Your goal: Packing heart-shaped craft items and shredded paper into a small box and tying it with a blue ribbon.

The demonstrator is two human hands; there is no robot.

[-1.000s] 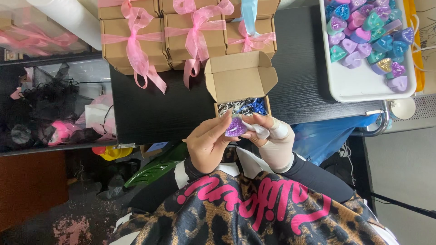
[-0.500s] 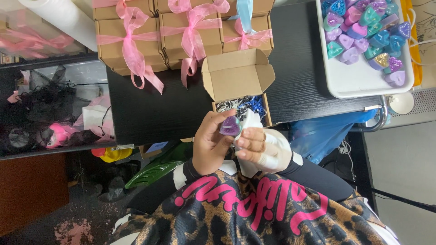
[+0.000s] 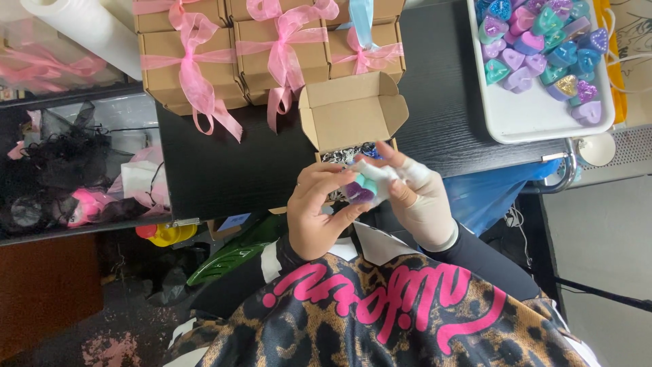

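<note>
Both hands have drawn nearer the frame's centre: left hand (image 3: 316, 214) and bandaged right hand (image 3: 414, 197) together pinch the purple heart candle (image 3: 356, 192), now lower below the open box (image 3: 350, 115).

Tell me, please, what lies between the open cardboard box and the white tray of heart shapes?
Only bare black tabletop between the box and tray, per the head view.
</note>
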